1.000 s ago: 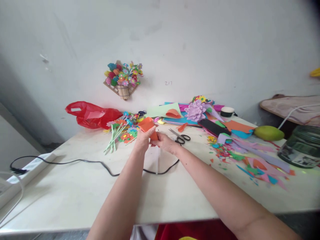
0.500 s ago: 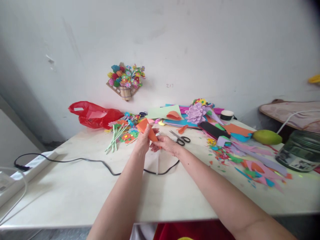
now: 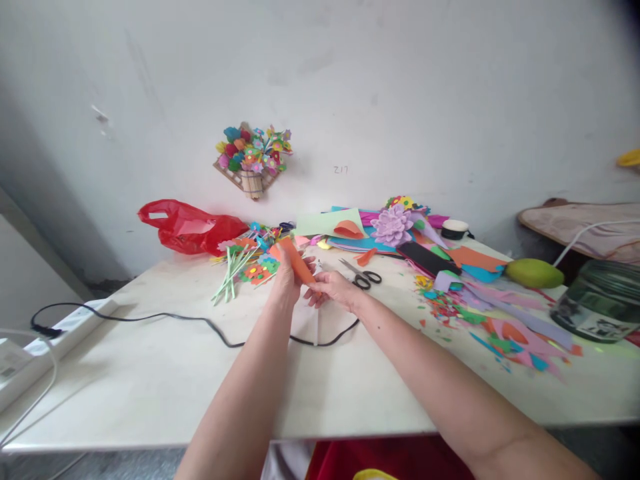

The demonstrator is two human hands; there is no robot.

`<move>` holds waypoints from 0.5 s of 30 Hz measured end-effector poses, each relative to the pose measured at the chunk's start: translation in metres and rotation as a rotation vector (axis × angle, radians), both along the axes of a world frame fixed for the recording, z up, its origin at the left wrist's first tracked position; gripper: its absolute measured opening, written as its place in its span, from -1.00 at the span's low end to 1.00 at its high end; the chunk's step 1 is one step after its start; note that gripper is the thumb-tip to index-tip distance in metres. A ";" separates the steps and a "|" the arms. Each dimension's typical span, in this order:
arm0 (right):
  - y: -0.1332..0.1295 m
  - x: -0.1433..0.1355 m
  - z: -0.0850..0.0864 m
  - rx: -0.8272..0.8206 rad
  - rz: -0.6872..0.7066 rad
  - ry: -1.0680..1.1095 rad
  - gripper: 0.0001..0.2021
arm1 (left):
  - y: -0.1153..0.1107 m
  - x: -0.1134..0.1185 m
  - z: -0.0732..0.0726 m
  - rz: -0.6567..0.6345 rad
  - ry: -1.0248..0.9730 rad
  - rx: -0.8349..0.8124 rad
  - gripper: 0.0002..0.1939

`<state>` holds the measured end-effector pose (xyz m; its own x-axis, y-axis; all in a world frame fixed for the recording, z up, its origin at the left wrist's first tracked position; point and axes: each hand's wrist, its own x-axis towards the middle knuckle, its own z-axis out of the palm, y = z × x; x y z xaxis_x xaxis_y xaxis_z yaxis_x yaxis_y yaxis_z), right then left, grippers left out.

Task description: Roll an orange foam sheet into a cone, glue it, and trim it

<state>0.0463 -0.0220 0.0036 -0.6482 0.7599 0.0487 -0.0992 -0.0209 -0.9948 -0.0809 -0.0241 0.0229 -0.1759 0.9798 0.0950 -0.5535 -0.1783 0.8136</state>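
An orange sheet (image 3: 299, 266), folded or rolled into a narrow shape, is held between both hands above the middle of the table. My left hand (image 3: 289, 275) is closed on its upper left part. At its lower right end, the fingers of my right hand (image 3: 333, 291) pinch it. Just right of my right hand lie black-handled scissors (image 3: 367, 277). A white stick-like object (image 3: 316, 325), partly hidden by the hands, points toward the table's front edge, across a black cord (image 3: 215, 331).
Green sticks (image 3: 231, 272) and foam flowers (image 3: 257, 272) lie left of the hands, near a red bag (image 3: 193, 229). Coloured sheets (image 3: 327, 223) are at the back. Scraps (image 3: 525, 340) and a glass jar (image 3: 597, 300) stand right; a power strip (image 3: 75, 325) is left.
The orange sheet looks narrower, its upper left end turned in more under my left hand. Both hands stay in nearly the same place.
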 end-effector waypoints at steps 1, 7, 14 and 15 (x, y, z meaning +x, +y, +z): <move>0.000 0.001 0.000 -0.019 0.013 0.026 -0.82 | -0.001 0.000 0.001 -0.035 -0.015 0.025 -0.23; 0.002 0.006 0.000 -0.072 -0.014 0.108 -0.83 | -0.001 -0.004 0.000 -0.085 -0.034 0.026 -0.13; 0.002 -0.001 -0.005 0.526 -0.571 -0.380 -0.87 | 0.001 0.008 -0.003 0.177 -0.081 -0.095 -0.47; 0.001 -0.001 -0.005 0.645 -0.619 -0.468 -0.87 | 0.000 0.011 -0.002 0.174 -0.087 -0.089 -0.49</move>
<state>0.0456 -0.0209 -0.0015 -0.2076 0.8876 0.4112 0.4928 0.4580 -0.7398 -0.0699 -0.0241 0.0208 -0.3472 0.9377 -0.0131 -0.5895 -0.2074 0.7807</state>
